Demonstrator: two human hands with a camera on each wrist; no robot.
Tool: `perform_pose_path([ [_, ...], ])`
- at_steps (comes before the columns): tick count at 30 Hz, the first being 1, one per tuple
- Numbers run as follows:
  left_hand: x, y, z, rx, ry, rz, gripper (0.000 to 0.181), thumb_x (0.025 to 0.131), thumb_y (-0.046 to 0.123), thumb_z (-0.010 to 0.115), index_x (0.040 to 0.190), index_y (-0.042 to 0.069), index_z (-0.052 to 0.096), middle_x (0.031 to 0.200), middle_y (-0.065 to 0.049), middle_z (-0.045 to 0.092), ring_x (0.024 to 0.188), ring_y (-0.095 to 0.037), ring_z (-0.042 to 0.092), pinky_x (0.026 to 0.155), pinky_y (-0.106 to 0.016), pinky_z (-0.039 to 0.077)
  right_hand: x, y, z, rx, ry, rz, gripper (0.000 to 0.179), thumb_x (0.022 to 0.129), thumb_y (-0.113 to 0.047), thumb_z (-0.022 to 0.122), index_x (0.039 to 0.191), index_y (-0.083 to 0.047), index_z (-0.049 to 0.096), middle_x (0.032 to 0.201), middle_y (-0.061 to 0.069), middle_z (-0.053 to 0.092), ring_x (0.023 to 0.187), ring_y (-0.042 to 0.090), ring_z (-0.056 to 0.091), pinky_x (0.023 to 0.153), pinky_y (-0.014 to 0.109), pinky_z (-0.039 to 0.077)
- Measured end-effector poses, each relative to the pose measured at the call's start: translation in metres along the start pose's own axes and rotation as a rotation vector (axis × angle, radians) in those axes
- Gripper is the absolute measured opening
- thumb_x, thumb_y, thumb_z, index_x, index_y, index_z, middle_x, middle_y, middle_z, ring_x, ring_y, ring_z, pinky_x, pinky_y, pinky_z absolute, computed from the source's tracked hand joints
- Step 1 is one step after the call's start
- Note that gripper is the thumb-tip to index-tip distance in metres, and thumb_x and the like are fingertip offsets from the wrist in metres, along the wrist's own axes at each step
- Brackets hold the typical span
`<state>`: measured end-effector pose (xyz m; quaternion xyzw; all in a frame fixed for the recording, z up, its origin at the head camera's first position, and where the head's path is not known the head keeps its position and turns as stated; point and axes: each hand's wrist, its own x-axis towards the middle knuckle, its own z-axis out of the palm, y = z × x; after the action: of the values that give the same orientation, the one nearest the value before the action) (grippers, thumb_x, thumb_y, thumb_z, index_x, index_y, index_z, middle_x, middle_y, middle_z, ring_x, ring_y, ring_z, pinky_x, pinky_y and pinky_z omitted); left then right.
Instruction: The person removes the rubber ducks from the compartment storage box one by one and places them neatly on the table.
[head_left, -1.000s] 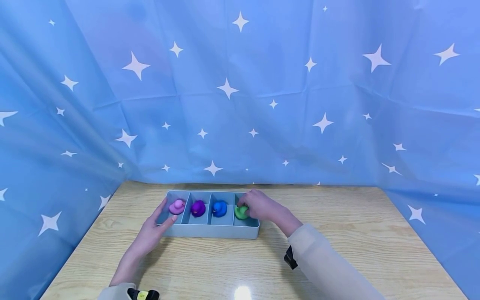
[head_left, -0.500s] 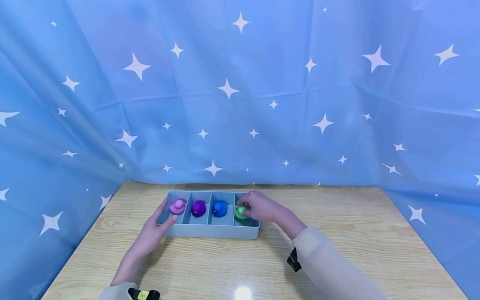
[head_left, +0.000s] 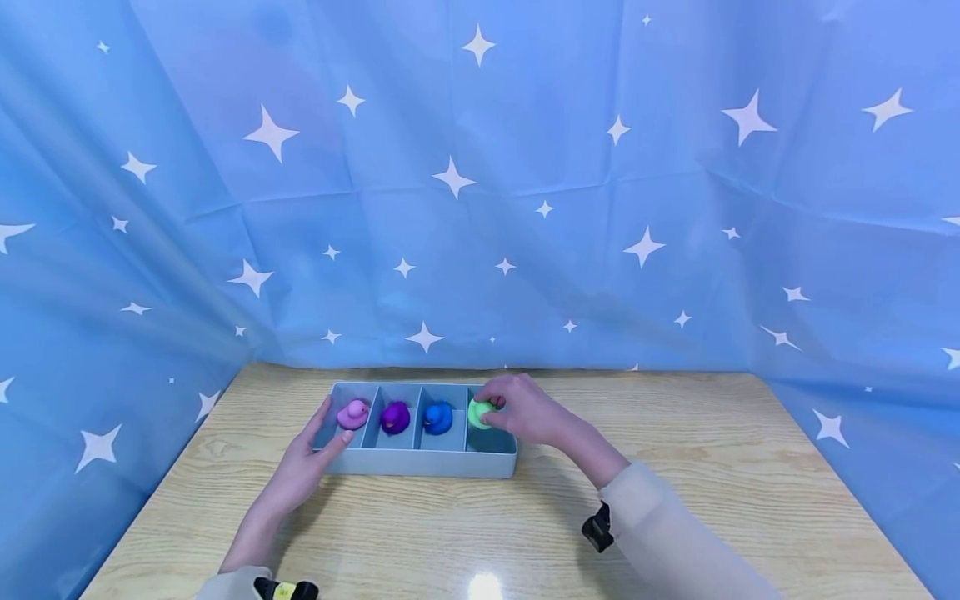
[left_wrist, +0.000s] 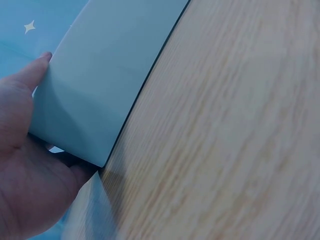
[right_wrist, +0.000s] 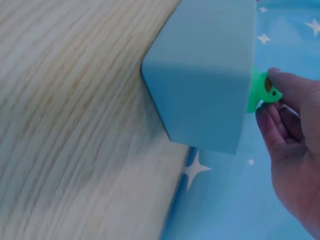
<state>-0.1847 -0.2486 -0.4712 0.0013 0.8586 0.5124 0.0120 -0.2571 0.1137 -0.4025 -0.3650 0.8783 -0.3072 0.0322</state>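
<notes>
A light blue tray (head_left: 427,463) with four compartments lies near the back of the table. My left hand (head_left: 296,467) holds its left end, thumb on the front rim and fingers along the side; in the left wrist view the tray's front wall hides part of the fingers. My right hand (head_left: 532,412) pinches a green rubber duck (head_left: 477,415) over the rightmost compartment. In the right wrist view the green duck's head (right_wrist: 272,91) shows above the tray rim between thumb and fingers. A pink duck (head_left: 352,414), a purple duck (head_left: 395,417) and a blue duck (head_left: 438,418) sit in the other compartments.
The tray stands on a light wooden table (head_left: 420,533). A blue cloth with white stars (head_left: 525,292) hangs behind and at both sides of the table. Thin dividers separate the compartments.
My right hand has raised the green duck from the floor of the rightmost compartment, and it sits slightly farther back. The left hand and the tray have stayed in place.
</notes>
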Motion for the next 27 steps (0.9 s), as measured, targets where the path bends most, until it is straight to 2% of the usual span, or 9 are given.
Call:
perform_pose_path([
  [4, 0.000, -0.001, 0.000, -0.006, 0.001, 0.010, 0.084, 0.106, 0.043, 0.057, 0.166, 0.011, 0.008, 0.169, -0.023, 0.009, 0.152, -0.049, 0.006, 0.120, -0.067, 0.010, -0.004, -0.003, -0.007, 0.033, 0.052, 0.016, 0.026, 0.092, -0.006, 0.076, 0.117, -0.001, 0.075, 0.106, 0.003, 0.071, 0.087, 0.013, 0.062, 0.076, 0.025, 0.055],
  [12, -0.003, 0.003, -0.001, 0.012, -0.017, -0.004, 0.085, 0.106, 0.045, 0.055, 0.166, 0.014, 0.004, 0.169, -0.022, 0.007, 0.152, -0.050, 0.006, 0.119, -0.067, 0.012, -0.017, -0.004, -0.020, 0.078, 0.134, 0.003, 0.022, 0.091, -0.007, 0.077, 0.113, -0.002, 0.076, 0.097, -0.001, 0.070, 0.083, 0.012, 0.063, 0.075, 0.028, 0.057],
  [27, -0.003, 0.003, -0.001, 0.035, -0.020, -0.008, 0.087, 0.105, 0.048, 0.054, 0.166, 0.013, 0.003, 0.169, -0.023, 0.007, 0.151, -0.052, 0.007, 0.119, -0.068, 0.014, -0.044, 0.011, -0.038, 0.084, 0.228, 0.129, 0.025, 0.091, -0.007, 0.078, 0.115, -0.002, 0.075, 0.099, 0.003, 0.071, 0.085, 0.016, 0.064, 0.075, 0.033, 0.056],
])
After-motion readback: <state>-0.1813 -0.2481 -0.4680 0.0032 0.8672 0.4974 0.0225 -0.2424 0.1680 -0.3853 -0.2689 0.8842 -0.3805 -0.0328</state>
